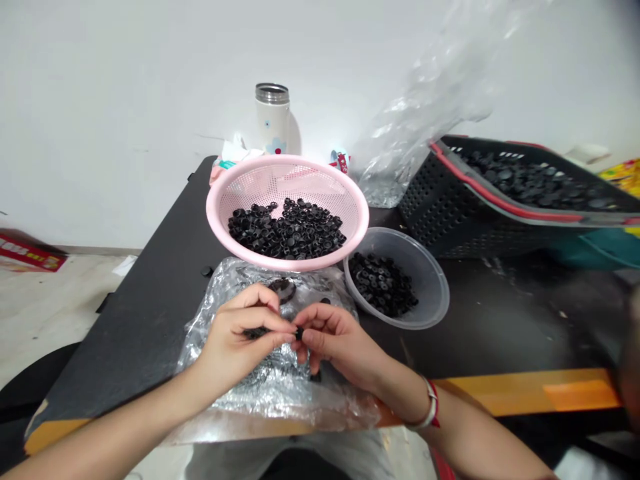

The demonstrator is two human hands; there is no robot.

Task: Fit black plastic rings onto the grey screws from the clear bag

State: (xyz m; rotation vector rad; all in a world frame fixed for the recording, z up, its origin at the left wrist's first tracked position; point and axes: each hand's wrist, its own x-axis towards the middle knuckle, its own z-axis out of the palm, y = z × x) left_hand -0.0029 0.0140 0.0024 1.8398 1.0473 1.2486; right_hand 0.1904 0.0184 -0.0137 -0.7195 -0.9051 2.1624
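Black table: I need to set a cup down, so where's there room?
Bare tabletop lies right of the clear bowl, below the black basket, and left of the plastic sheet. It's crowded around the pink strainer, left hand and right hand.

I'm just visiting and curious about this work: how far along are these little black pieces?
Hard to tell for sure. Perhaps done: the pieces in the clear bowl. In hand: the left hand and right hand each pinch small black pieces. Probably left: the heaps in the pink colander and dark basket.
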